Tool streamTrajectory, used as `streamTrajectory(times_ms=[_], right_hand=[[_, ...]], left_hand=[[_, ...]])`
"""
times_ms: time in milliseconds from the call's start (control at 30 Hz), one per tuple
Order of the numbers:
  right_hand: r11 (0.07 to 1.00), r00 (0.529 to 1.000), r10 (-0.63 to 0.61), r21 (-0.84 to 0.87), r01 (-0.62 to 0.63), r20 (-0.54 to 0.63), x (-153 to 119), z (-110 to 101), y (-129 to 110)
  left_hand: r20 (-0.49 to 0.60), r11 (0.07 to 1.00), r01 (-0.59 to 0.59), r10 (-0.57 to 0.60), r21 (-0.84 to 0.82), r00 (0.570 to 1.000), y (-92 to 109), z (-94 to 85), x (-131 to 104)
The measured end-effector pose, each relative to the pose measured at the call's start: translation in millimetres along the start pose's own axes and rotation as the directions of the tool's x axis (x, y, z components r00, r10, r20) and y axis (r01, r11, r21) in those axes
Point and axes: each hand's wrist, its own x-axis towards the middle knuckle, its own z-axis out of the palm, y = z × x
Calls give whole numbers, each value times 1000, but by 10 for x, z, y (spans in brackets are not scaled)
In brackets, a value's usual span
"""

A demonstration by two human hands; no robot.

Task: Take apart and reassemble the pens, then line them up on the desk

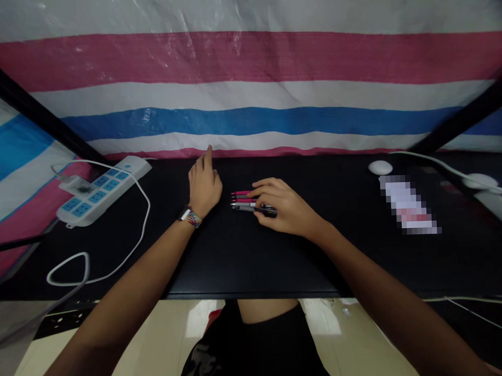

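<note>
Several pens [244, 200], some pink-red and some grey or black, lie side by side on the black table [253, 264], their tips pointing left. Over their right ends rests my right hand [285, 207], with its fingers spread and bent across them; the palm side is hidden. To the left of the pens, my left hand [204, 184] lies on the table with the index finger stretched toward the back edge and the other fingers loosely bent. It touches no pen. A watch and a woven band are on the left wrist.
A white power strip [105, 192] with a plug and a looping white cable [147, 213] occupies the left side. At the right are a white rounded object [380, 167], a pixelated packet [408, 204] and another cable. Striped sheeting hangs behind the table.
</note>
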Motion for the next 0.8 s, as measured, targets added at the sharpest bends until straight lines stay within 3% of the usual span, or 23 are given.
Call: streamTrajectory(times_ms=[100,167,233,300,367,500,600,700,800], right_hand=[[998,997,49,-44,-51,-57,10,-78,51],[990,993,89,-106,-97,-77,1,-110,101],[977,989,115,-167,-129,-93,-18,-123,155],[971,987,123,-192,-142,-108,-38,-121,202],[974,984,132,-168,-151,-119,-49,-117,235],[971,954,231,-13,-238,-189,-39,-122,279],[911,883,398,217,-350,-248,-33,-139,343],[750,796,577,504,-428,-182,-42,-155,438],[562,718,691,689,-458,-87,-51,-154,514]], left_hand=[[-37,974,-181,177,-139,983,168,-105,9],[40,933,-290,305,-215,952,286,-150,-28],[142,879,-387,436,-279,889,390,-160,-84],[184,841,-445,511,-308,839,465,-140,-136],[184,827,-461,532,-321,827,504,-109,-166],[119,833,-437,499,-338,859,492,-73,-152],[77,852,-372,427,-369,901,448,-63,-116],[48,868,-302,347,-395,936,413,-56,-90],[42,877,-239,281,-416,959,400,-56,-78]])
